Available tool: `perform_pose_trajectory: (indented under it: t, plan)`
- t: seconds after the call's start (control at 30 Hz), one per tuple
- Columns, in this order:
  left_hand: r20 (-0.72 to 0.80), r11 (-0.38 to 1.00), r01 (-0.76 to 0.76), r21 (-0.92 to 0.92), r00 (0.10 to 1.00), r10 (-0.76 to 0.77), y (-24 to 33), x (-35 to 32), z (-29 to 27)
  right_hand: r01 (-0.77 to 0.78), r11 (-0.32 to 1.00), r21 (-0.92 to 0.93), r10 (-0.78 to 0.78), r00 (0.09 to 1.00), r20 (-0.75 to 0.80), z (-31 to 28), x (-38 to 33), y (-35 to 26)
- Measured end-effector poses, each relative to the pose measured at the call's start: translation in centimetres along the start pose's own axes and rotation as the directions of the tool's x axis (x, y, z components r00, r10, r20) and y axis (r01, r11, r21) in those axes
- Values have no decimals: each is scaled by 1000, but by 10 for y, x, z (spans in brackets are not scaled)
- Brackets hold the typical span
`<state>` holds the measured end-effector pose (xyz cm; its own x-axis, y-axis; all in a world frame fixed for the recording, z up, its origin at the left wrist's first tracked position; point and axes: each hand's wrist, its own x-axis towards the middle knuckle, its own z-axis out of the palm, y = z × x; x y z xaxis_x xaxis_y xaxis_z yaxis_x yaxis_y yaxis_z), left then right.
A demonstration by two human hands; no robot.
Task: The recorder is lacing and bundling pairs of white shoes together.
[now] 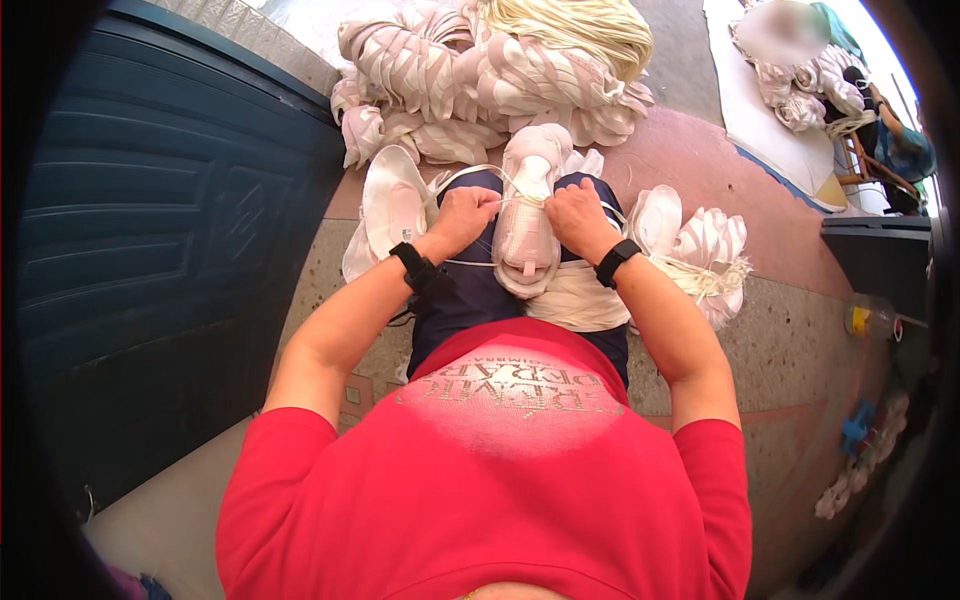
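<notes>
A pale pink shoe upper with a white tongue rests across my lap, between my knees. My left hand is closed in a pinch at its left side, on a cream shoelace that crosses the upper. At the right edge of the upper, my right hand is also closed, its fingertips at the lacing; the lace end there is mostly hidden by the fingers. A loose loop of lace hangs over my left thigh. A bundle of cream laces lies on my lap beneath the upper.
Stacked pink-and-white uppers fill the floor ahead, topped by a hank of cream laces. More uppers lie left and right. A dark blue door stands at left. Another person sits at far right.
</notes>
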<state>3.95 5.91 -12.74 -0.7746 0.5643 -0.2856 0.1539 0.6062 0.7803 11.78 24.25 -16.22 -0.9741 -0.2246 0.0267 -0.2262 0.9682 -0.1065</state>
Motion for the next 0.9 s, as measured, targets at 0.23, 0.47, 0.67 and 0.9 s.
perform_pose_trajectory:
  t: [0.23, 0.47, 0.67, 0.9]
  plan:
    - [-107, 971, -88, 222, 988, 114, -22, 0, 17, -217, 949, 230, 229, 973, -28, 1, -6, 3]
    - [-25, 794, -200, 574, 965, 261, -8, 7, 17, -294, 948, 121, 303, 951, -62, 3, -7, 1]
    - [246, 375, -472, 798, 823, 513, 2, 15, 18, -264, 954, 139, 267, 964, -6, -2, -7, -1]
    - [276, 373, -448, 813, 860, 430, 8, 12, 27, -223, 966, 134, 231, 972, -48, 0, -11, -1]
